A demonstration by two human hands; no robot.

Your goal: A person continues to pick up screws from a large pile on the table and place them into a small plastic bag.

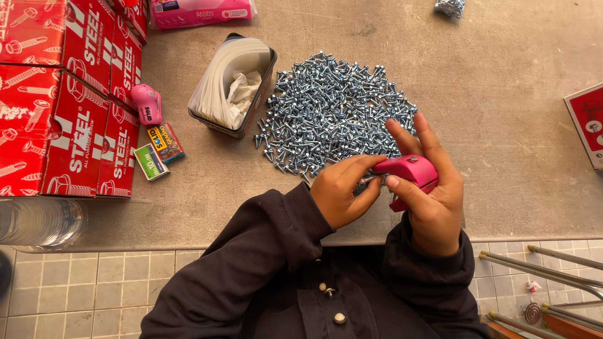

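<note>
Screws (333, 113) lie in a broad silver heap at the upper middle of the head view, on a grey table (502, 125). Below the heap, at centre right, our right hand (433, 207) grips a pink stapler (408, 172), thumb over its top and fingers wrapped behind. Our left hand (342, 191) is pinched at the stapler's front end; the fingertips seem to hold something small and metallic there, but we cannot tell what it is.

To the left of the heap stands a dark tin (232, 85) stuffed with folded clear bags and crumpled paper. Further left we see a second pink stapler (147, 103) lying beside two small staple boxes (158, 152), and red cartons (63, 94) stacked at the left edge. A clear plastic bottle (38, 221) lies at the lower left, at the table edge. A pink packet (201, 11) sits at the top, a small bag of screws (450, 6) at the upper right corner, and metal rods (546, 270) cross the tiled floor at the lower right.

Our judgement on risks: the left fingertips sit right at the stapler's mouth, so a hard squeeze by the right hand could pinch or staple them. Sleeves reach near the heap, and a careless sweep could scatter screws off the table edge onto the floor.
</note>
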